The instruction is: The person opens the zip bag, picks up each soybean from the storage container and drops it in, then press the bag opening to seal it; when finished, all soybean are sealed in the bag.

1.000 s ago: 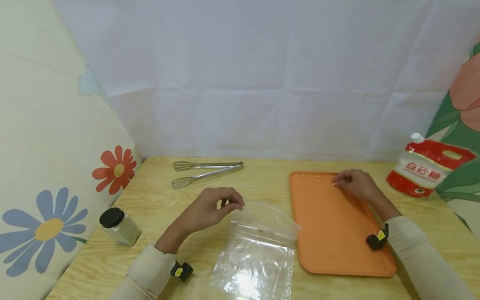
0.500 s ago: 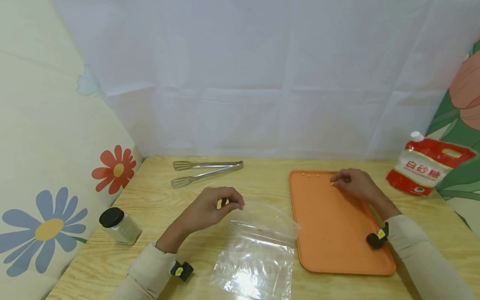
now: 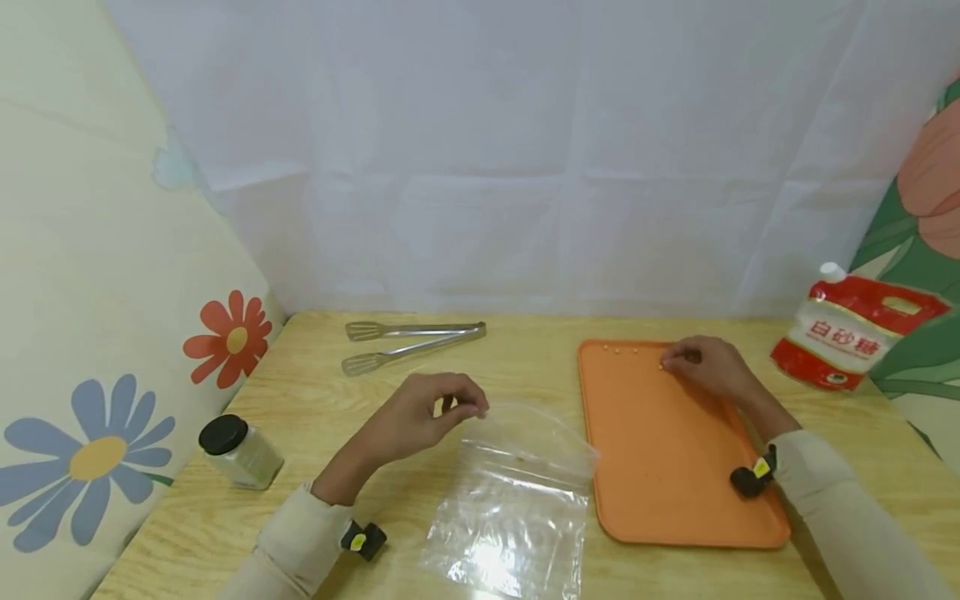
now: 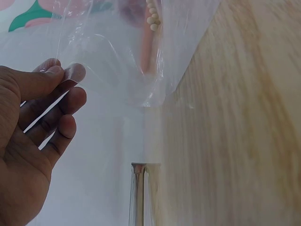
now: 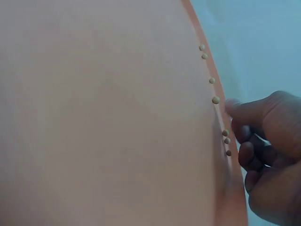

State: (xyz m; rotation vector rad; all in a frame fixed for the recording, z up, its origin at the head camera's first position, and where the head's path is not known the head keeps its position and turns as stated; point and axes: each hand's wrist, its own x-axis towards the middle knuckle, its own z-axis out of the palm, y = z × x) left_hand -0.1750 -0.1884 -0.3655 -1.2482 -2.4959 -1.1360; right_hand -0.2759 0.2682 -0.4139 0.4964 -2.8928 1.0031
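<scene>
Right hand [image 3: 711,367] inches left along tray's [image 3: 667,467] far edge, grip unclear. Left hand [image 3: 422,418] pinches bag [image 3: 517,521]; tongs [image 3: 427,330] on table [image 3: 315,392], sheet [image 3: 480,167] behind.

Behind the spread metal tongs [image 3: 429,344] hangs a white cloth [image 3: 480,167]; left of the tongs and nearer sits a black-lidded jar [image 3: 243,454]; well to their right, a red-and-white pouch [image 3: 855,335].

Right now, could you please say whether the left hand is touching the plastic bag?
Touching: the left wrist view shows the left hand pinching the plastic bag between thumb and fingertip.
</scene>
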